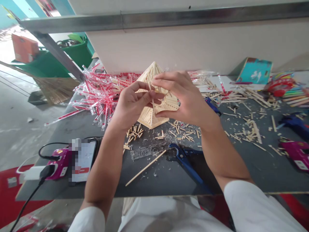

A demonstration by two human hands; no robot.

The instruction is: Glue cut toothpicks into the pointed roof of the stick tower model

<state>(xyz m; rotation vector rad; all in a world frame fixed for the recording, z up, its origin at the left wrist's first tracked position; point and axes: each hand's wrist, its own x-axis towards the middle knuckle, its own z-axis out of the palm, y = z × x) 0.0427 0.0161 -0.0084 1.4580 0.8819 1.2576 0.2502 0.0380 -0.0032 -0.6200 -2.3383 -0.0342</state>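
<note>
The head-worn camera looks forward and down at close range, white shirt at six o'clock, metal rail at twelve.

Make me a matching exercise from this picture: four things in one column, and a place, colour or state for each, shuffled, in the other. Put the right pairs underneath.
Things:
1. Ruler
2. Stick model
3. Phone
4. Cutter

Place, colour or state:
A. Partly hidden by the left hand and the right hand
B. Blue-handled
C. See-through
D. Screen lit, beside the magenta power strip

Pairs: 1-C, 2-A, 3-D, 4-B
</note>
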